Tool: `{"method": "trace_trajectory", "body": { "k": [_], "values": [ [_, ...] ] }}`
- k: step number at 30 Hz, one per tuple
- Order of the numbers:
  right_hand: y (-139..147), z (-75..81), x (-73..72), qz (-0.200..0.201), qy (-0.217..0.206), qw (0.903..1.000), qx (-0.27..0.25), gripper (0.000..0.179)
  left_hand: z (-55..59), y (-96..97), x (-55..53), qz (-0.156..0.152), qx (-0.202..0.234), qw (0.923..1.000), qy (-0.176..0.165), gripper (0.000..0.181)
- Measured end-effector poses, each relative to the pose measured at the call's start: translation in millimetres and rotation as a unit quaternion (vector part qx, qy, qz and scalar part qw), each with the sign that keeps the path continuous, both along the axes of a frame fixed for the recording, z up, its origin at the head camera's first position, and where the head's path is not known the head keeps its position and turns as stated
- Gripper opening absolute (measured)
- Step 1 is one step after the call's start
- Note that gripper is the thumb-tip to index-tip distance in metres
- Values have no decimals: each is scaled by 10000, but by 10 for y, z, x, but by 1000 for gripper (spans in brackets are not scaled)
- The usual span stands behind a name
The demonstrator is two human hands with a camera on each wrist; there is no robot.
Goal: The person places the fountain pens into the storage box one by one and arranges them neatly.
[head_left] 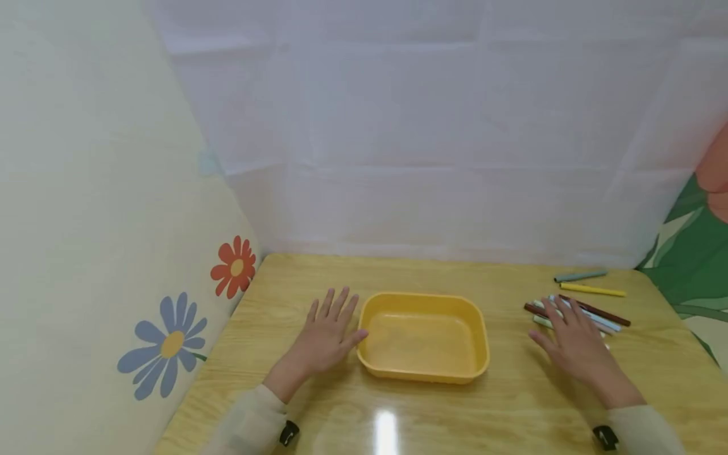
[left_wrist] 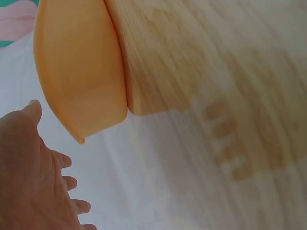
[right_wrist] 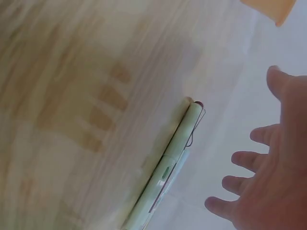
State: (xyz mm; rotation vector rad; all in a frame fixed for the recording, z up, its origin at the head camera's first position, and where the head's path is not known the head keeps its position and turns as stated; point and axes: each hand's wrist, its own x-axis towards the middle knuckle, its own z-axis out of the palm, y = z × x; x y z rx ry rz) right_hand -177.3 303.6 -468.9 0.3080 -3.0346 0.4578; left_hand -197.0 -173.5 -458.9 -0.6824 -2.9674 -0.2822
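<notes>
A yellow rectangular tray sits at the middle of the wooden table. Beside its left end is my left hand, fingers spread and holding nothing, its thumb overlapping the rim in the head view. From the left wrist, the tray's outer wall rises just past the thumb. My right hand hovers with straight, spread fingers above a loose pile of pens, partly covering them. Dark brown and pale blue pens show around its fingers. A pale green pen with a clip lies below that hand in the right wrist view.
Behind the pile, a yellow pen and a grey-green pen lie near the back right of the table. White cloth hangs along the back edge. A flower-printed wall borders the left side.
</notes>
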Motion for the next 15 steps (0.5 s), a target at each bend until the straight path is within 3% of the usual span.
{"method": "trace_trajectory", "body": {
  "k": [15],
  "values": [
    [135, -108, 52, 129, 198, 9995, 231, 71, -7, 221, 43, -236, -7, 9997, 14, 78]
  ]
}}
